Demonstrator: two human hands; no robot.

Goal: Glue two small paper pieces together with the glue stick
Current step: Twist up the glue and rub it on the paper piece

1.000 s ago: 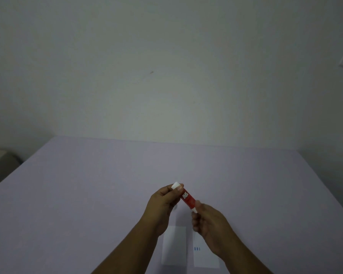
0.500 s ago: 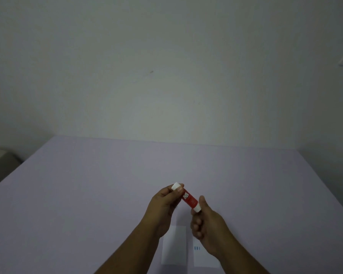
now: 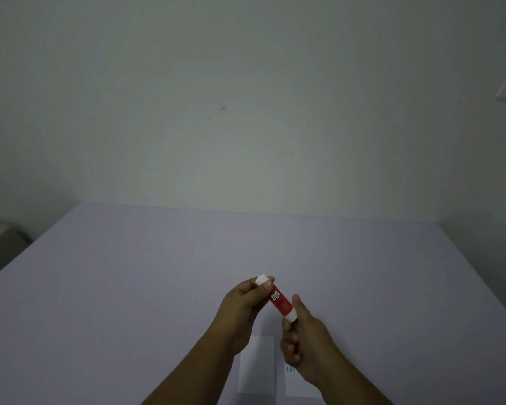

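The lilac worktop lies bare and wide beyond both hands, its far edge at the wall. The left hand pinches the white cap end of the glue stick; the right hand pinches its lower white end, so the stick slants between the two grips. Under the wrists lie two papers, side by side, the right paper partly hidden.

Glossy red plastic glue stick; matt white paper pieces on smooth matt lilac tabletop.
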